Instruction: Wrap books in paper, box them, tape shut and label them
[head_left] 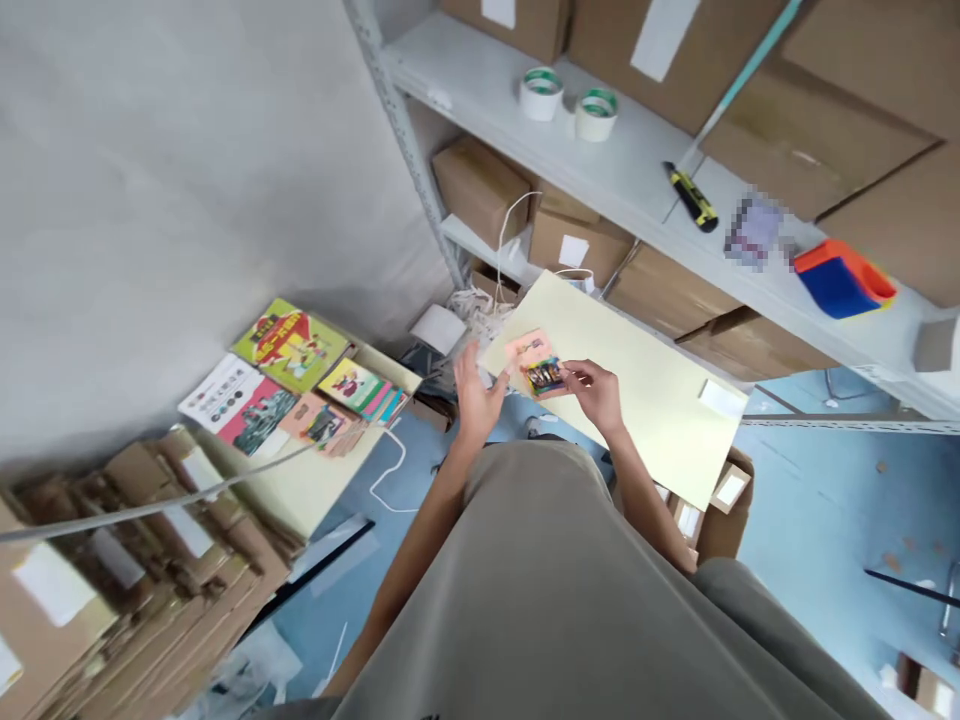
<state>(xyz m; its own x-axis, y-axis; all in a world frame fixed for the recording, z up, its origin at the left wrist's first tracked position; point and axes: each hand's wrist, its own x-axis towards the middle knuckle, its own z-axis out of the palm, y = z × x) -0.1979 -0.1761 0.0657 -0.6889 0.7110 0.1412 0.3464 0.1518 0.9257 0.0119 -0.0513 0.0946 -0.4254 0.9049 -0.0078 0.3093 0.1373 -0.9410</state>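
Observation:
A small pink booklet (529,348) with a dark, colourful picture on its lower part is at the left end of the pale table (660,420). My right hand (598,393) pinches the booklet's right edge between thumb and fingers. On the booklet's other side, my left hand (478,393) is open, fingers stretched upward and thumb apart. The left thumb tip comes close to the booklet's left edge; whether it touches I cannot tell. A small white slip (721,398) lies toward the table's right end.
At left, a side table (300,495) bears several books, among them a stack of pink booklets (319,420). Flattened cartons (217,560) stand nearby. A cable (225,485) crosses in front. The shelf (480,75) ahead holds tape rolls (541,95), a box cutter (691,198) and cartons.

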